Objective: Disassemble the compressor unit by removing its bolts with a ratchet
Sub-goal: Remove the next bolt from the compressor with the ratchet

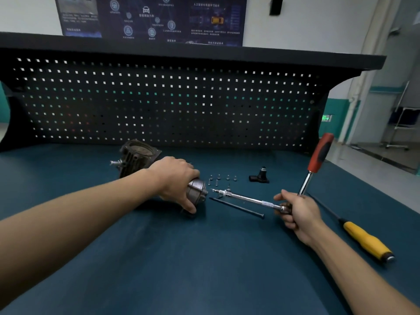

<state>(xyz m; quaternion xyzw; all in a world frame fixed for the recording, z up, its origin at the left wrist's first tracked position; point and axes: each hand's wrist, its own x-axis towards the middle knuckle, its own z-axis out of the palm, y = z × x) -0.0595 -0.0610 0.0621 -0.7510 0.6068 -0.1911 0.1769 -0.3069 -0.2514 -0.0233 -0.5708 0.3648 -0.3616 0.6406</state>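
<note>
The compressor unit [136, 159] lies on its side on the blue bench, its finned dark head at the back and its grey cylindrical end [197, 187] pointing right. My left hand [176, 178] grips that cylindrical end from above. My right hand [295, 212] holds the ratchet [319, 155] at its head, with the red handle sticking up. A long chrome extension [247, 197] runs from the ratchet toward the compressor, its tip just short of the housing. Several small removed bolts [221, 178] stand on the mat behind the extension.
A long black bolt [236, 207] lies on the mat below the extension. A black fitting [260, 176] sits further right. A yellow-handled screwdriver [366, 241] lies by the bench's right edge. A black pegboard [159, 101] walls off the back.
</note>
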